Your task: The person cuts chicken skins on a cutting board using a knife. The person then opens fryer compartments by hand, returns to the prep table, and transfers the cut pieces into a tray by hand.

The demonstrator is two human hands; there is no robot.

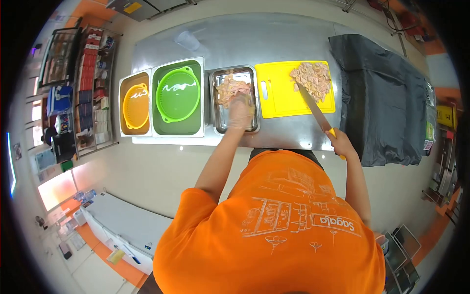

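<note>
My left hand, in a clear glove, is over the metal tray, with its fingertips at the raw meat; its fingers are blurred, so their grip is unclear. My right hand, bare, is closed round the yellow handle of a long knife. The blade points up and left, its tip at the edge of a pile of cut meat. This pile sits on the right part of the yellow cutting board.
Left of the tray stand a green basket and an orange basket, both in metal pans of liquid. A clear cup is near the back of the metal table. Black plastic sheeting covers something on the right.
</note>
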